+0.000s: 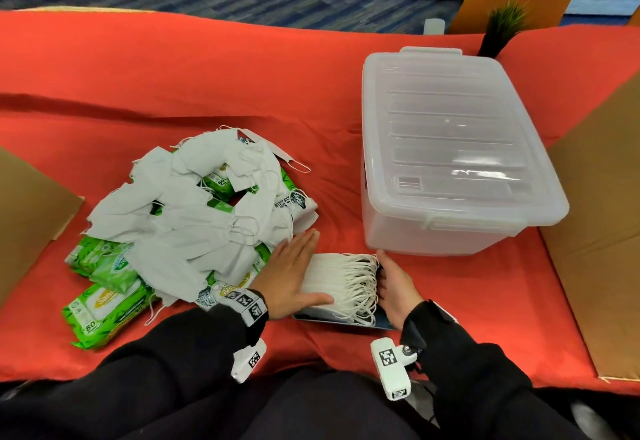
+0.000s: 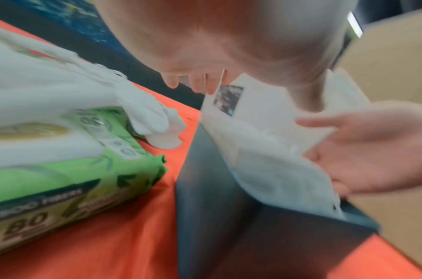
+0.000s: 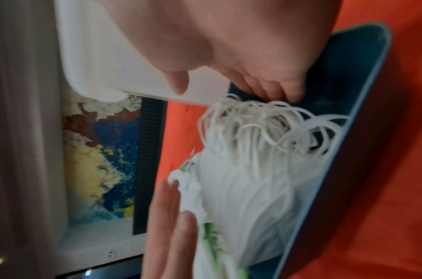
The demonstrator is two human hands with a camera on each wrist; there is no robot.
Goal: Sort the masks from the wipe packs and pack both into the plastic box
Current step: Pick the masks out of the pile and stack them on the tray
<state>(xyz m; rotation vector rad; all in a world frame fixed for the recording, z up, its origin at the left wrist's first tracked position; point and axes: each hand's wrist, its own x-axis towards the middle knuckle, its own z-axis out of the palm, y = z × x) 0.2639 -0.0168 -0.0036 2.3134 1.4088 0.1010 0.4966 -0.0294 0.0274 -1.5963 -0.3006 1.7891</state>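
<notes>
A neat stack of white masks (image 1: 332,277) lies on a dark blue flat tray (image 1: 381,322) near the table's front. My left hand (image 1: 294,266) presses flat against the stack's left side, fingers straight and thumb along its front. My right hand (image 1: 394,287) rests at the ear-loop end, fingertips touching the tray (image 3: 348,94), holding nothing. To the left, loose masks (image 1: 207,211) lie heaped over green wipe packs (image 1: 104,311). The clear plastic box (image 1: 450,149) stands behind right with its lid on. The left wrist view is blurred and shows the stack (image 2: 265,151) between both hands.
Cardboard flaps stand at the left edge (image 1: 27,204) and along the right side (image 1: 595,232). A small plant (image 1: 502,27) sits behind the box. A red cloth (image 1: 173,76) covers the table, bare at the back left.
</notes>
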